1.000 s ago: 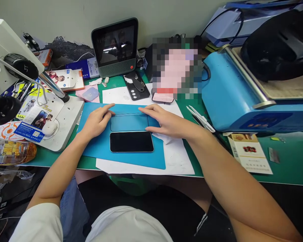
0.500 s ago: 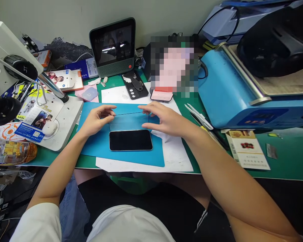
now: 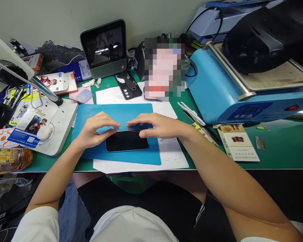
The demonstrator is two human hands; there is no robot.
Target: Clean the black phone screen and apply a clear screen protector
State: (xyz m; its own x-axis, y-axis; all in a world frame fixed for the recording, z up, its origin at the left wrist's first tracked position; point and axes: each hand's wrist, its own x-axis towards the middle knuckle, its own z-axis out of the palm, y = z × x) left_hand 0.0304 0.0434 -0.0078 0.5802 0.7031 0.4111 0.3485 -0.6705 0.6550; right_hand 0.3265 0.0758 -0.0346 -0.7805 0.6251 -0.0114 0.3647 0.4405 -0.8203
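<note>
A black-screened phone (image 3: 127,142) lies flat on a blue mat (image 3: 143,158), its far edge partly covered by my hands. Between both hands, a thin clear screen protector (image 3: 130,129) with a dark border is held tilted just above the phone's far edge. My left hand (image 3: 94,130) pinches its left end between thumb and fingers. At its right end, my right hand (image 3: 159,125) grips with the thumb near the phone's right side. Whether the protector touches the phone, I cannot tell.
A microscope base (image 3: 63,124) stands on the left, near a bottle (image 3: 11,159). Behind the mat are a black phone back cover (image 3: 128,90) and a smart display (image 3: 103,48). On the right sit white tweezers (image 3: 192,112), a cigarette box (image 3: 238,144) and a blue machine (image 3: 207,87).
Both hands have brought the screen protector nearer, from beyond the phone to over its far edge. It now looks more steeply tilted. The whole view has shifted slightly.
</note>
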